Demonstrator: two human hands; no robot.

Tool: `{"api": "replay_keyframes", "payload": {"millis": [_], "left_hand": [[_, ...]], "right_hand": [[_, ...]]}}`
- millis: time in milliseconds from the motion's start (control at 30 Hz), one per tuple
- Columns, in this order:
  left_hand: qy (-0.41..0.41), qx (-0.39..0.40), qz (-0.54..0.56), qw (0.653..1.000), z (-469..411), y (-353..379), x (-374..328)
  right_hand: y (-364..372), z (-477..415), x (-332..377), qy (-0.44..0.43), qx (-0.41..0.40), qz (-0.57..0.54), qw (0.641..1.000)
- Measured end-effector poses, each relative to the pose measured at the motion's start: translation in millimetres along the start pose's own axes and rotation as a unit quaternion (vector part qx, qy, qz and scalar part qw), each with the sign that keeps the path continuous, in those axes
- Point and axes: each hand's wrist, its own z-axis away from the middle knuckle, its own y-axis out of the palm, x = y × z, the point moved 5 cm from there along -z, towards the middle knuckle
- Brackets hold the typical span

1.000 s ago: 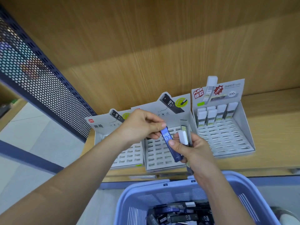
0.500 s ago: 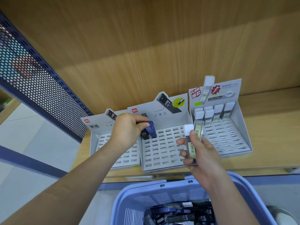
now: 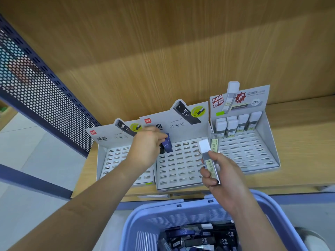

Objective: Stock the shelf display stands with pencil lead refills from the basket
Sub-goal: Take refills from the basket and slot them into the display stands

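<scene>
Three white slotted display stands sit on the wooden shelf: left stand, middle stand, right stand. My left hand pinches a blue HB 0.7 refill case upright at the back left corner of the middle stand, beside a black case partly hidden by my fingers. My right hand grips white-capped clear refill cases in front of the middle and right stands. Several white-capped cases stand in the right stand's back rows. A blue basket below holds several refill cases.
A dark blue perforated metal panel borders the shelf on the left. The wooden back wall rises behind the stands. Bare shelf lies right of the right stand. The floor shows at lower left.
My left hand carried the blue case from my right hand up to the back left of the middle stand. My right hand turned its white-capped cases upright and shifted slightly right.
</scene>
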Motion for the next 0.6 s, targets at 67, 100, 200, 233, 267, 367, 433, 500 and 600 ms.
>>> {"api": "replay_keyframes", "payload": {"millis": [67,100,200,233,267,367,433,500,600], "left_hand": [[0.004,-0.005,-0.015,1.000,0,3,1],[0.004,-0.008,-0.024,1.000,0,3,1],[0.006,-0.028,-0.031,0.999,-3,2,1],[0.010,-0.033,-0.029,0.999,-4,1,0],[0.014,-0.030,-0.029,0.999,-4,2,-2],[0.016,-0.004,-0.051,0.999,-4,5,-5],[-0.005,0.016,-0.049,0.999,-3,4,-6],[-0.052,0.019,0.011,0.998,-1,-3,-12],[-0.186,0.132,0.330,0.916,6,-11,-30]], "right_hand": [[0,1,0,0.001,0.001,0.003,1.000],[0,1,1,-0.001,0.006,0.008,1.000],[3,3,2,-0.013,0.036,0.026,0.999],[4,3,2,-0.018,0.043,0.031,0.998],[4,3,2,-0.022,0.045,0.035,0.998],[5,5,3,-0.030,0.038,0.053,0.997],[6,7,4,-0.033,0.030,0.063,0.997],[9,7,5,-0.037,0.028,0.070,0.996],[16,9,7,-0.041,0.038,0.076,0.996]]}}
